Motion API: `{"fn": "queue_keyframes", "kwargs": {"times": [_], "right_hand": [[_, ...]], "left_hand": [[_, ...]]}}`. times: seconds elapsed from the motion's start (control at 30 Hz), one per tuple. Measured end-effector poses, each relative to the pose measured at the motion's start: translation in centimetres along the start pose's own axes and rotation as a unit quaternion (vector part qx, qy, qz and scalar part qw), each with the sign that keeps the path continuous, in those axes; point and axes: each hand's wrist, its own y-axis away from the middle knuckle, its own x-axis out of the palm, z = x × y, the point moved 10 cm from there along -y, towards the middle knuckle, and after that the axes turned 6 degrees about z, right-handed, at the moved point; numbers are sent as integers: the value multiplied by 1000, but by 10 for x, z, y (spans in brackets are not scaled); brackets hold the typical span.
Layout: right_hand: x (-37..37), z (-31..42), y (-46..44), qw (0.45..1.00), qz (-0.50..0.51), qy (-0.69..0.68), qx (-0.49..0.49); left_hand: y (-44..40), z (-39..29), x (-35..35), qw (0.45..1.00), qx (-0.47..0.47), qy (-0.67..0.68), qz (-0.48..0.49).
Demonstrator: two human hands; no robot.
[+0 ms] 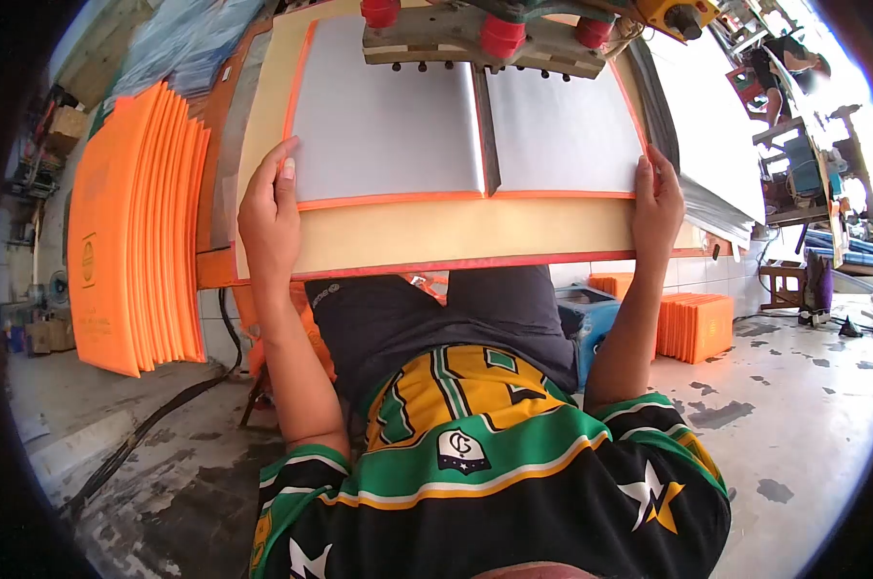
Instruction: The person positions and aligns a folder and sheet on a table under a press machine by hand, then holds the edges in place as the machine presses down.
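Note:
An opened orange-edged cover (388, 121) with pale grey inner faces lies on the tan board (456, 232) in front of me. A dark strip (485, 135) runs down its middle, below the machine head (446, 37) with red knobs. My left hand (272, 207) pinches the cover's left edge between thumb and fingers. At the right edge, my right hand (657, 203) holds the cover the same way, its thumb on top. Both hands rest near the cover's lower corners.
Orange folders (137, 232) stand in a stack at the left, beside plastic-wrapped sheets (180, 48). More orange folders (695, 326) sit on the floor at right, near a blue container (591, 323). White sheets (711, 125) lie right of the board. Another person (784, 68) is at far right.

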Motion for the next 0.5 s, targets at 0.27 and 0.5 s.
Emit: {"fn": "queue_keyframes", "kwargs": {"times": [0.27,0.5], "right_hand": [[-2,11,1,1000,3,23,-13],[-1,9,0,999,3,29,-13]], "left_hand": [[0,1,-1,1000,9,-10,-6],[0,3,0,1000,-4,-6,-12]]}}
